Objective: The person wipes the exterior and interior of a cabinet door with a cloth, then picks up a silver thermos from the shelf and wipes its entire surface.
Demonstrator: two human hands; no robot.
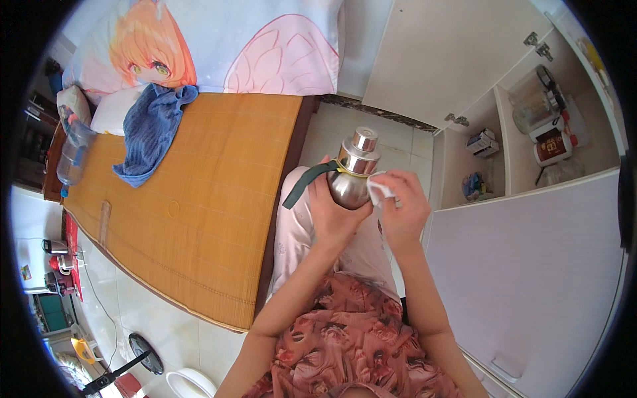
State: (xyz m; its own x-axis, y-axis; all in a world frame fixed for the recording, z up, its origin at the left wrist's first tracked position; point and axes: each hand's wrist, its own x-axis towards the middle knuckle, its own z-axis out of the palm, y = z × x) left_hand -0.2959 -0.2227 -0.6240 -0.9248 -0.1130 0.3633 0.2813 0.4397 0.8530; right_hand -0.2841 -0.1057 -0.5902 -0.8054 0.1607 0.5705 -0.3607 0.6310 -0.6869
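A stainless-steel bottle [351, 186] with a silver cap stands upright over the person's lap. My left hand [334, 211] is wrapped around its lower body, thumb and fingers on either side. A dark green strap [309, 182] hangs off the bottle's left side, and a yellow cord [351, 171] circles its neck. In my right hand [405, 206] a white cloth or tissue [379, 188] is pinched, touching or very near the bottle's right side. The bottle's base is hidden by the left hand.
To the left lies a bed with a woven mat [224, 199], a blue towel [152, 132] and a clear plastic bottle [74, 159]. At the right, an open cabinet [505, 144] holds a glass jar [530, 112], a white container [552, 149] and a small box [482, 143].
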